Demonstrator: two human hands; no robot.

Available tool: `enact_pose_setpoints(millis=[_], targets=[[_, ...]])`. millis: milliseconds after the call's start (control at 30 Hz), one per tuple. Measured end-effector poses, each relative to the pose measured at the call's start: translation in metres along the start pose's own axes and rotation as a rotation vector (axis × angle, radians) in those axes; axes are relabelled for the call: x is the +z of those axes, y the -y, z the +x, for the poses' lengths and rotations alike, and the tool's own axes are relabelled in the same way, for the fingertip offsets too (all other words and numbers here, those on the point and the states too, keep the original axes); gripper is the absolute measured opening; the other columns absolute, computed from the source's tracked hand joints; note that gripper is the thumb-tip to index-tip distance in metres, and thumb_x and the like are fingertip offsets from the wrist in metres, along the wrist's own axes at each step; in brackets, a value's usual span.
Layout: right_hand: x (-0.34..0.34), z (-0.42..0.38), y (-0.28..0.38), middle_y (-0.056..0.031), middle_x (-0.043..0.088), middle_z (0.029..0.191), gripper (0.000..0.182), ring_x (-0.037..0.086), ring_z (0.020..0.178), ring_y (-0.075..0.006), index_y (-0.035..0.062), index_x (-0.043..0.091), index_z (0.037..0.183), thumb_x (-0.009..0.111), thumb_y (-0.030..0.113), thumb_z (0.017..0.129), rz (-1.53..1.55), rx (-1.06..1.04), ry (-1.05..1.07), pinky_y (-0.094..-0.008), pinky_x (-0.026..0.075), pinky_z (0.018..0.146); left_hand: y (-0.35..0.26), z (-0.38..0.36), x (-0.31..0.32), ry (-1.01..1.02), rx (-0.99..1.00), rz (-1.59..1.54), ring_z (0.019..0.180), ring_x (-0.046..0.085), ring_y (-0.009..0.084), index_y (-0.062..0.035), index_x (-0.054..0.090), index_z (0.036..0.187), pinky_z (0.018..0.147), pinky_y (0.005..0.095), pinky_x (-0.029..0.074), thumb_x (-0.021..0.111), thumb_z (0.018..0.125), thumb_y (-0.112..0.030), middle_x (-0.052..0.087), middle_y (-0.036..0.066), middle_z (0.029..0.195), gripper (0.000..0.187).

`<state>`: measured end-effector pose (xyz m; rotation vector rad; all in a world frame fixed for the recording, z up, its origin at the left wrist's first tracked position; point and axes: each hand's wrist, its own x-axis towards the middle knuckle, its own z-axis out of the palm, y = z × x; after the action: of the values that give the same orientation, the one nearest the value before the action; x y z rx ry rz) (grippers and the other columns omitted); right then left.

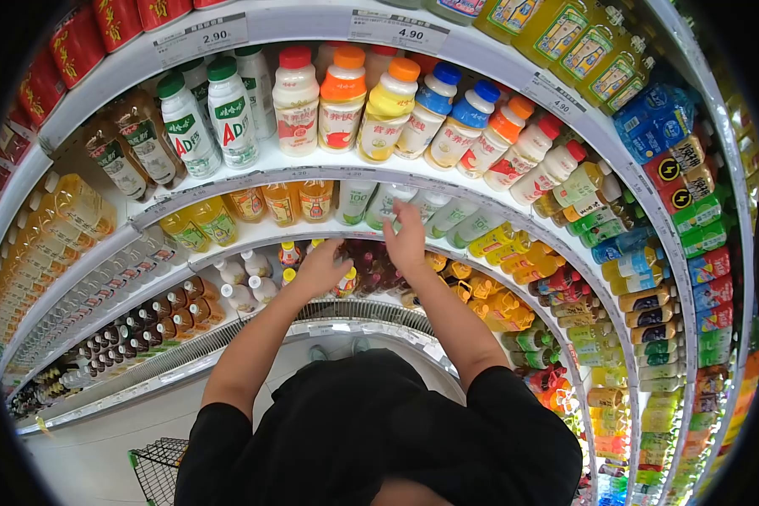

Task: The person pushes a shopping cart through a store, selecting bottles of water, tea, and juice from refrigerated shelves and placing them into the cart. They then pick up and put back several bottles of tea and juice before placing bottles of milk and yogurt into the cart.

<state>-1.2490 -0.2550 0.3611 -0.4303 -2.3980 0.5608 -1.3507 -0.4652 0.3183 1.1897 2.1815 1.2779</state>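
My right hand reaches up with its fingers extended and apart, overlapping the clear bottles with white-and-green labels on the middle shelf. Lower and to the left, my left hand has its fingers spread and holds nothing. It is nearest to small bottles with yellow caps and dark bottles on the shelf below. Orange drink bottles stand left of the clear ones. On the shelf above is a row of white milk-drink bottles with red, orange and blue caps.
Curved-looking shelf edges cross in front of me, lined with price tags. Green-capped white bottles stand at upper left. A metal rail runs along the bottom shelf. Behind me to the left is a wire shopping basket or cart on the floor.
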Motion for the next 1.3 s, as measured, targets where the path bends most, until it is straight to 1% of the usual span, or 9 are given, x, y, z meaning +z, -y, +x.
enact_pose_setpoints(millis=[233, 300, 400, 567, 700, 733, 1000, 1100, 1300], targets=[[0.062, 0.001, 0.005, -0.0335, 0.053, 0.131, 0.069, 0.052, 0.122, -0.049, -0.0104, 0.038, 0.142, 0.068, 0.011, 0.084, 0.158, 0.066, 0.11, -0.0511, 0.042, 0.105, 0.019, 0.098, 0.017, -0.417, 0.095, 0.111, 0.12, 0.057, 0.0438, 0.0048, 0.049, 0.139, 0.104, 0.0477, 0.045, 0.072, 0.081, -0.028, 0.059, 0.03, 0.128, 0.07], [0.086, 0.01, -0.014, -0.0349, 0.051, 0.134, 0.073, 0.05, 0.125, -0.0497, -0.0112, 0.035, 0.145, 0.067, 0.014, 0.085, 0.239, 0.143, 0.183, -0.0507, 0.04, 0.108, -0.008, 0.097, 0.006, -0.286, 0.048, 0.043, 0.122, 0.054, 0.0468, 0.0013, 0.047, 0.141, 0.108, 0.0524, 0.039, 0.072, 0.08, -0.026, 0.057, 0.03, 0.132, 0.072], [0.109, 0.009, -0.027, -0.0367, 0.043, 0.143, 0.078, 0.046, 0.131, -0.0492, -0.0119, 0.024, 0.15, 0.062, 0.013, 0.087, 0.112, 0.185, 0.146, -0.0516, 0.037, 0.112, 0.03, 0.116, 0.035, -0.345, -0.02, 0.221, 0.128, 0.051, 0.0423, -0.0015, 0.034, 0.149, 0.11, 0.0513, 0.036, 0.073, 0.08, -0.028, 0.053, 0.027, 0.14, 0.084], [0.116, 0.011, -0.029, -0.0386, 0.038, 0.145, 0.079, 0.039, 0.136, -0.0511, -0.0123, 0.022, 0.151, 0.06, 0.007, 0.084, 0.199, 0.22, 0.14, -0.05, 0.034, 0.115, 0.015, 0.121, 0.03, -0.252, -0.053, -0.151, 0.135, 0.047, 0.042, 0.0107, 0.03, 0.146, 0.114, 0.0447, 0.034, 0.07, 0.075, -0.016, 0.049, 0.03, 0.142, 0.086], [0.122, 0.015, -0.033, -0.0355, 0.04, 0.145, 0.071, 0.04, 0.137, -0.0481, -0.0108, 0.027, 0.148, 0.056, 0.002, 0.084, 0.418, 0.242, 0.145, -0.0483, 0.032, 0.116, 0.033, 0.138, 0.042, -0.24, -0.164, -0.173, 0.121, 0.061, 0.0388, 0.0098, 0.037, 0.139, 0.102, 0.0415, 0.048, 0.076, 0.079, -0.023, 0.06, 0.028, 0.13, 0.079], [0.115, 0.018, -0.028, -0.0351, 0.04, 0.146, 0.07, 0.04, 0.137, -0.0477, -0.0102, 0.028, 0.148, 0.055, 0.001, 0.084, 0.439, 0.238, 0.142, -0.0482, 0.032, 0.116, 0.001, 0.131, 0.032, -0.249, -0.221, -0.174, 0.114, 0.065, 0.0383, 0.0095, 0.039, 0.137, 0.096, 0.0407, 0.051, 0.08, 0.079, -0.027, 0.064, 0.027, 0.125, 0.08], [0.1, 0.013, -0.03, -0.035, 0.04, 0.146, 0.069, 0.037, 0.139, -0.0486, -0.0077, 0.031, 0.148, 0.053, -0.001, 0.082, 0.498, 0.206, 0.15, -0.0478, 0.03, 0.117, 0.009, 0.144, 0.064, -0.525, -0.131, -0.178, 0.107, 0.068, 0.0394, 0.0056, 0.052, 0.125, 0.09, 0.0447, 0.053, 0.083, 0.077, -0.026, 0.068, 0.027, 0.115, 0.066], [0.097, 0.013, -0.027, -0.0323, 0.043, 0.146, 0.082, 0.038, 0.14, -0.0456, -0.005, 0.026, 0.153, 0.061, -0.001, 0.079, 0.449, 0.209, 0.153, -0.0462, 0.029, 0.118, 0.004, 0.148, 0.066, -0.563, -0.134, -0.204, 0.105, 0.068, 0.0402, 0.0047, 0.054, 0.121, 0.089, 0.0462, 0.052, 0.084, 0.076, -0.027, 0.068, 0.027, 0.112, 0.063], [0.1, 0.008, -0.029, -0.0345, 0.036, 0.151, 0.079, 0.033, 0.145, -0.0446, -0.0094, 0.023, 0.153, 0.054, -0.003, 0.08, 0.483, 0.271, 0.249, -0.0446, 0.026, 0.121, 0.014, 0.143, 0.072, -0.627, -0.106, -0.157, 0.102, 0.068, 0.0424, 0.0048, 0.055, 0.116, 0.087, 0.047, 0.053, 0.084, 0.076, -0.03, 0.068, 0.027, 0.109, 0.06]])
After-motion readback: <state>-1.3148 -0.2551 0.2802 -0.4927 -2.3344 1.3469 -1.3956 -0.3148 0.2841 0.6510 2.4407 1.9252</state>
